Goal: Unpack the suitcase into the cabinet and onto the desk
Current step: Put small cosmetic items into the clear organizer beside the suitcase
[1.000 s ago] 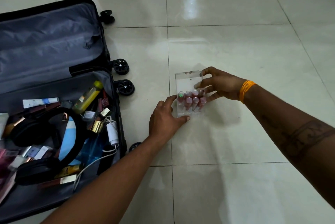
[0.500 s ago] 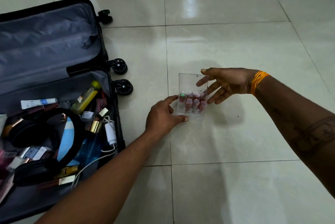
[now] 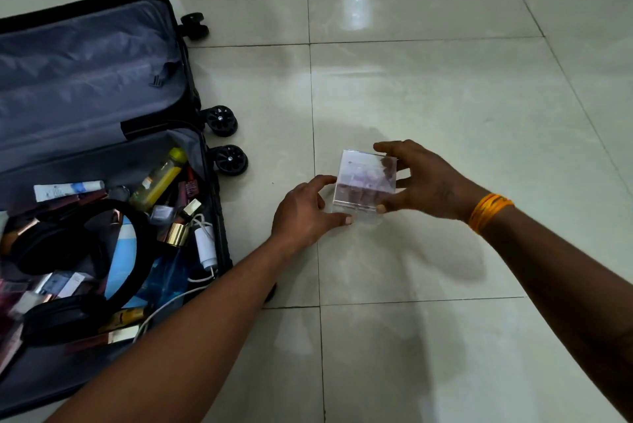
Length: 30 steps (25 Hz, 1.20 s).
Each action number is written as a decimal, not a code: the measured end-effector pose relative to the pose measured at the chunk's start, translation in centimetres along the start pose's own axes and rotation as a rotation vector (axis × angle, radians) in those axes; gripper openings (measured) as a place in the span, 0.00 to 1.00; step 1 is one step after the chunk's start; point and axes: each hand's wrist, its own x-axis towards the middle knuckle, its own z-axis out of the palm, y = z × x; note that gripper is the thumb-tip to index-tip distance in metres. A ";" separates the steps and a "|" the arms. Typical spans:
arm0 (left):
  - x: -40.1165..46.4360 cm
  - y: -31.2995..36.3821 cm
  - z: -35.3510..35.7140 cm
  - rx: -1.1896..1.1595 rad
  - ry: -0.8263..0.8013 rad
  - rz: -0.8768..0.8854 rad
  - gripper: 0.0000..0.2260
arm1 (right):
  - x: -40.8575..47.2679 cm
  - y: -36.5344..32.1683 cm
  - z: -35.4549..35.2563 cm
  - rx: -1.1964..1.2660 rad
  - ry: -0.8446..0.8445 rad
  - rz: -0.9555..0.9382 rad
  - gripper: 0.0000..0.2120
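Holding a clear box (image 3: pixel 364 182) of pink bottles, both hands on it.
Left hand (image 3: pixel 305 213) and right hand (image 3: pixel 424 182) grip opposite sides, beside the open suitcase (image 3: pixel 102 107).

Dim overhead light — white glare on glossy floor tiles (image 3: pixel 356 4), soft arm shadows, wide-angle edge bending.
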 end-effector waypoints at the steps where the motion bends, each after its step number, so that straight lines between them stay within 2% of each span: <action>1: 0.1 0.0 0.1 0.006 0.002 -0.002 0.33 | -0.6 0.0 0.6 -0.058 0.024 -0.049 0.51; 4: 0.2 -0.2 -0.1 0.036 -0.059 -0.033 0.28 | -1.9 0.3 2.0 -0.242 0.068 -0.156 0.51; 6: 0.2 -0.4 -0.4 -0.104 -0.107 -0.127 0.25 | -2.7 0.4 2.7 -0.283 0.074 -0.143 0.53; 8: 0.0 -0.1 -0.9 -0.484 -0.112 -0.283 0.22 | -3.7 0.3 3.8 -0.093 0.192 -0.027 0.49; 9: -0.2 0.4 -1.1 -0.650 -0.106 -0.344 0.18 | -4.1 -0.2 4.4 0.076 0.300 0.081 0.42; 11: -0.6 1.1 -1.2 -0.746 -0.092 -0.379 0.10 | -4.7 -0.8 5.6 0.296 0.405 0.303 0.27; 12: -1.0 1.5 -1.0 -0.708 -0.096 -0.366 0.11 | -4.8 -0.6 6.3 0.292 0.389 0.356 0.22; 14: -1.9 1.8 -0.6 -0.635 -0.100 -0.310 0.17 | -5.3 -0.3 7.4 0.319 0.341 0.375 0.21; 20: -1.9 1.4 -1.6 -0.827 -0.100 -0.288 0.26 | -5.3 -1.7 8.6 0.634 0.380 0.347 0.21; 26: 0.1 0.9 -7.9 -0.913 -0.054 -0.282 0.25 | -1.4 -6.5 8.0 0.897 0.433 0.344 0.16; 30: -0.1 2.5 -14.7 -0.954 0.030 -0.293 0.27 | 1.7 -13.6 6.2 0.943 0.432 0.343 0.16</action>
